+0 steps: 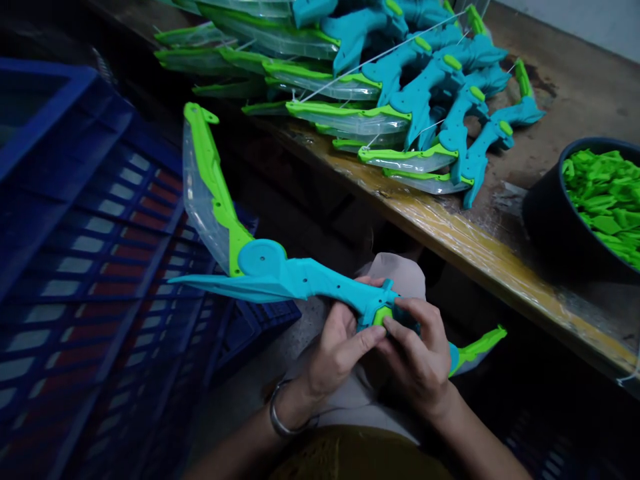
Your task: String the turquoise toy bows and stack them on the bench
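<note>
Left fingers (343,321) bent; right fingers (424,313) curled

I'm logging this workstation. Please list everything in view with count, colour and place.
Held bow: one, teal, green and clear, in both hands
Green piece: one, green, mid-bow, at the fingertips
Other bows: many, teal, green and clear, piled on the bench
Strings: several, white, on piled bows
Bench: one, brown, yellowish edge, upper right
Tub: one, dark, on the bench, right
Green parts: many, green, in the tub
Crates: count unclear, blue, left
Trousers: one pair, pale, below the hands
Bangle: one, silvery, left wrist
Left hand: one, bare, mid-bow
Right hand: one, bare, mid-bow
</note>
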A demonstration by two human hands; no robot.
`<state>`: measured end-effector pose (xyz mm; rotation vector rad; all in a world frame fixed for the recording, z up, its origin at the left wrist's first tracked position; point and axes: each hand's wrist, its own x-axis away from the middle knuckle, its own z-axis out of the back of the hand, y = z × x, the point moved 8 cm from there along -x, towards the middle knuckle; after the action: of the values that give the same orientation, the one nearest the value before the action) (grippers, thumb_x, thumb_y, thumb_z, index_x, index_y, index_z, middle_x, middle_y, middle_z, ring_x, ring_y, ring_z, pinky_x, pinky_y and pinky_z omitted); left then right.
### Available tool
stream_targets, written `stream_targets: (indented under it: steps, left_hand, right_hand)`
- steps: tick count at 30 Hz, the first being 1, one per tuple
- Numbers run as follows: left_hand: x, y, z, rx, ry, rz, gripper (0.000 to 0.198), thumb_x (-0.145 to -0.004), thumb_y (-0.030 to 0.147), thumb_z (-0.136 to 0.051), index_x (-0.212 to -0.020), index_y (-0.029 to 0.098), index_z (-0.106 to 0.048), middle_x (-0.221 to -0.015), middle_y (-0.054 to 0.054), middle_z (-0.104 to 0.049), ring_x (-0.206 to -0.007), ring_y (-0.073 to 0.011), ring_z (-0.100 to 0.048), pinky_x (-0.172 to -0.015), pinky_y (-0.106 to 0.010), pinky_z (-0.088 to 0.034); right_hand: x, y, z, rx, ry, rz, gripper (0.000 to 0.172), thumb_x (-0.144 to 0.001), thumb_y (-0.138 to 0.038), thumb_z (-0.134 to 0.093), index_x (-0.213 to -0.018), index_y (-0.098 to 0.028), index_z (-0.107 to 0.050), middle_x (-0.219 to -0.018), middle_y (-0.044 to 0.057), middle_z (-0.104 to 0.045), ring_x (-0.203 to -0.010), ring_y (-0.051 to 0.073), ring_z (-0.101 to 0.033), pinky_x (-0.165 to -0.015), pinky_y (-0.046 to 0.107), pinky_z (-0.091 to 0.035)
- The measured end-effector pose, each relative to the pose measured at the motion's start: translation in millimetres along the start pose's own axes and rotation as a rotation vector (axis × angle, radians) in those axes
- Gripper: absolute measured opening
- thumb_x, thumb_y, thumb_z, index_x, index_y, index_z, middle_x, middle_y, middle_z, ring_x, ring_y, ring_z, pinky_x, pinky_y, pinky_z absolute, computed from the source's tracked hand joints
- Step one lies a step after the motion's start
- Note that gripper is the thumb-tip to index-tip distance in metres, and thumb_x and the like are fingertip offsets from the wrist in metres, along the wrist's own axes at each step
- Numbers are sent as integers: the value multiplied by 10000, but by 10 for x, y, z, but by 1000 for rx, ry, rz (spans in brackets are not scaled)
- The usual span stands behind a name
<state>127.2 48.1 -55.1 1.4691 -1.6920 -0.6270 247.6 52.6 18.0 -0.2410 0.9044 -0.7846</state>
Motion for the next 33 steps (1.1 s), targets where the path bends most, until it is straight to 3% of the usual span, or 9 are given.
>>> stream_targets:
  steps: [4, 10, 15, 21, 28, 31, 33]
  left_hand:
    - [-27, 25, 16, -74, 6, 47, 593, -870, 209, -770, -1396, 260, -502, -1519, -75, -566, -1426, -258, -506, -1214, -398, -401]
    - [-51, 56, 70, -198, 28, 58, 579, -887, 295, -752, -1399, 216, -492, -1530, -123, -543, -1438, -281, -489, -1204, -405, -414]
    - [-57, 28, 137, -234, 29, 56, 605, -890, 346, -739, -1412, 204, -467, -1505, -151, -557, -1382, -298, -538, -1163, -424, -454]
    - [-153, 94, 195, -460, 84, 5, 598, -875, 368, -729, -1381, 167, -483, -1476, -198, -563, -1373, -325, -546, -1190, -465, -420]
    - [-228, 160, 318, -538, 156, 45, 616, -763, 403, -841, -1280, 165, -606, -1399, -172, -645, -1376, -368, -553, -1224, -476, -388]
    - [-243, 123, 378, -336, 202, 175, 679, -702, 382, -887, -1308, 213, -631, -1370, -120, -690, -1372, -372, -566, -1201, -464, -436]
    - [-222, 86, 400, -155, 227, 285, 688, -711, 373, -862, -1350, 267, -629, -1419, -82, -675, -1412, -365, -534, -1192, -479, -452]
  right_hand:
    - [-108, 59, 2, -80, -103, -64, 134, -1013, -263, -663, -1095, -179, -600, -1179, 143, -596, -1097, 256, -606, -863, 403, -573]
    - [-247, 310, -31, -277, -338, -253, 412, -975, -482, -694, -1281, -231, -581, -1378, 132, -529, -1285, 266, -559, -1040, 406, -524]
    - [-287, 480, -117, -520, -333, -375, 307, -1008, -383, -681, -1280, -281, -584, -1265, 49, -609, -1180, 198, -602, -1010, 316, -511]
    - [-349, 472, -237, -489, -321, -418, 317, -984, -194, -633, -1282, -237, -533, -1220, 68, -572, -1172, 228, -557, -1012, 375, -474]
    - [-376, 449, -329, -330, -319, -381, 381, -877, -134, -731, -1206, -209, -554, -1170, 82, -593, -1111, 236, -588, -972, 379, -532]
    - [-389, 399, -262, -254, -313, -275, 513, -882, -257, -803, -1296, -175, -511, -1190, 108, -618, -1106, 233, -610, -969, 360, -552]
    - [-452, 360, -62, -234, -287, -165, 517, -935, -313, -761, -1344, -143, -496, -1241, 137, -621, -1153, 226, -609, -999, 345, -545]
